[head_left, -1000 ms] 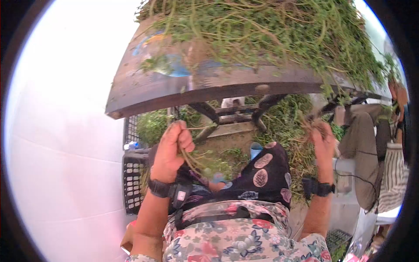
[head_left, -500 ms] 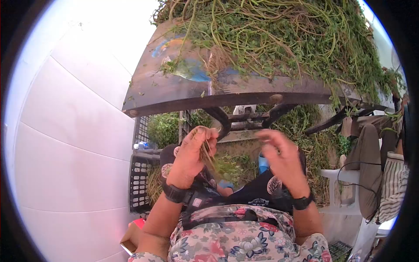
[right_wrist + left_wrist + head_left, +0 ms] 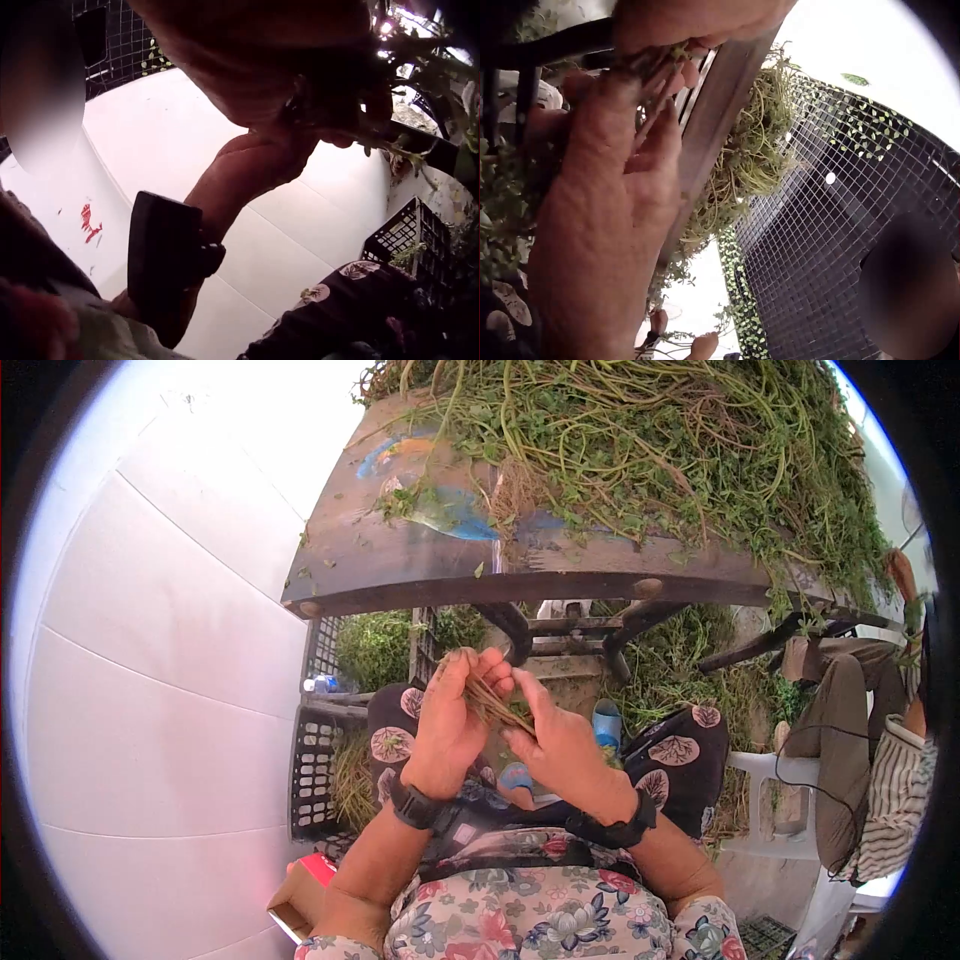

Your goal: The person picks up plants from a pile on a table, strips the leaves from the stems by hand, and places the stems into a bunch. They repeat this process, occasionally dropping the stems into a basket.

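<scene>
In the head view, my left hand (image 3: 450,720) grips a small bunch of thin brownish-green stems (image 3: 489,703) between thumb and curled fingers. My right hand (image 3: 575,757) meets it from the right, thumb and fingers around the bunch's lower end. Both hands are above the lap, below the front edge of the wooden table (image 3: 400,585). Close up in the left wrist view, the stems (image 3: 654,112) lie between the fingers of both hands. Dark shadow hides most of the fingers in the right wrist view, where leafy sprigs (image 3: 401,150) stick out beside them.
A large heap of leafy green stems (image 3: 640,450) covers much of the tabletop. Black crates (image 3: 318,770) with greens stand at the left. More plants (image 3: 680,670) lie on the floor under the table. A white plastic chair (image 3: 775,800) and another person's legs (image 3: 838,760) are at the right.
My right hand has moved left from the far right, where it was near a root tangle, and now touches the bunch. My left hand has shifted right, still gripping stems.
</scene>
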`<action>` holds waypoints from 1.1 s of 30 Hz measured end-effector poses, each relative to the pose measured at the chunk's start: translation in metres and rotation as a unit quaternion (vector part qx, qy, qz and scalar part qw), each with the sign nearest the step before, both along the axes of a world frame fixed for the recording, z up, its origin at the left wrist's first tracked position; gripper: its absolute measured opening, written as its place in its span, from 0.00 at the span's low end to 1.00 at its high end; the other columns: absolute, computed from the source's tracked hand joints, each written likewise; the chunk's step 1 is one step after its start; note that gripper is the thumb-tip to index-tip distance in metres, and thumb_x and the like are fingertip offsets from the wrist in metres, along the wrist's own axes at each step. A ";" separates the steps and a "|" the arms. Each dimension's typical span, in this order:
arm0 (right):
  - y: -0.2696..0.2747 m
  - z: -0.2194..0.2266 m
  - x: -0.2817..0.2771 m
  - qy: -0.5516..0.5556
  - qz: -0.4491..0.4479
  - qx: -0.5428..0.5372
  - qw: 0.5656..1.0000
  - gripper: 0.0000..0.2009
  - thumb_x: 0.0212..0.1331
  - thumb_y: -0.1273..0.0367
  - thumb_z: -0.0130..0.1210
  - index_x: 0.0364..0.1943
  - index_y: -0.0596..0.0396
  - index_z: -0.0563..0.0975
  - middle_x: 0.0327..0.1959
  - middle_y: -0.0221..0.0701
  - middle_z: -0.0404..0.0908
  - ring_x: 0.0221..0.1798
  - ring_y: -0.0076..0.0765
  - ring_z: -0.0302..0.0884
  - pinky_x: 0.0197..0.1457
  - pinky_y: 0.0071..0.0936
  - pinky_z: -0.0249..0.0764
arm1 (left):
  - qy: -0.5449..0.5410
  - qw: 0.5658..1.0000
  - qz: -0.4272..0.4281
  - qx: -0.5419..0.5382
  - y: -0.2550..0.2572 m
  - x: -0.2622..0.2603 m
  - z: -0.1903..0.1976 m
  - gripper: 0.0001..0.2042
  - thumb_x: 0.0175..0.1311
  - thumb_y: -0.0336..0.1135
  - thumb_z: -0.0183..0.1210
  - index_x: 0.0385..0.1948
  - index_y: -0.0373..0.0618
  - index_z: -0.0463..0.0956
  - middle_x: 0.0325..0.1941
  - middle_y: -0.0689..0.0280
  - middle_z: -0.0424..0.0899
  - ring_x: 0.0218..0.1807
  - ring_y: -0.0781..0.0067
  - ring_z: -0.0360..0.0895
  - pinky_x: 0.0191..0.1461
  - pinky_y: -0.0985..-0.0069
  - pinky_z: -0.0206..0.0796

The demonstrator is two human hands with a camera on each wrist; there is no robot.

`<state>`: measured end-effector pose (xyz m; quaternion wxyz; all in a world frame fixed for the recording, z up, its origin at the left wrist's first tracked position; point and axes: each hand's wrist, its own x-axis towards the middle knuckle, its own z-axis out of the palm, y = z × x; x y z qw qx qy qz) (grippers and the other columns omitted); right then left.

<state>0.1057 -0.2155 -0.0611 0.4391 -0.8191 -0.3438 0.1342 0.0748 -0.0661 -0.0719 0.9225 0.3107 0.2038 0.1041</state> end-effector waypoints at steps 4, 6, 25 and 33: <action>-0.002 -0.016 -0.001 -0.085 -0.009 0.028 0.996 0.28 0.52 0.66 0.53 0.57 0.58 0.58 0.39 0.48 0.75 0.41 0.56 0.73 0.39 0.43 0.70 | 0.020 1.000 0.003 -0.006 -0.007 0.006 -0.004 0.08 0.65 0.38 0.48 0.32 0.45 0.71 0.42 0.62 0.79 0.45 0.65 0.75 0.52 0.68 0.68; -0.002 -0.020 -0.001 -0.081 -0.013 0.025 0.996 0.25 0.51 0.67 0.53 0.54 0.58 0.61 0.37 0.49 0.75 0.39 0.58 0.73 0.38 0.44 0.70 | 0.008 1.000 -0.010 -0.006 -0.012 0.009 -0.004 0.08 0.66 0.38 0.48 0.33 0.45 0.71 0.43 0.61 0.78 0.47 0.64 0.75 0.54 0.67 0.66; -0.008 -0.023 0.017 0.514 0.082 0.232 0.822 0.11 0.64 0.62 0.44 0.40 0.55 0.68 0.20 0.25 0.67 0.20 0.18 0.61 0.23 0.16 0.59 | -0.062 0.983 -0.171 -0.023 -0.006 -0.002 -0.007 0.18 0.64 0.38 0.50 0.54 0.43 0.63 0.47 0.62 0.76 0.46 0.67 0.75 0.44 0.69 0.72; -0.007 -0.023 0.013 0.499 0.060 0.270 0.821 0.13 0.64 0.62 0.43 0.46 0.56 0.68 0.23 0.24 0.68 0.21 0.18 0.62 0.24 0.16 0.60 | -0.042 0.964 -0.253 0.077 -0.012 -0.007 0.000 0.24 0.61 0.40 0.54 0.57 0.43 0.59 0.51 0.64 0.72 0.42 0.67 0.77 0.35 0.76 0.73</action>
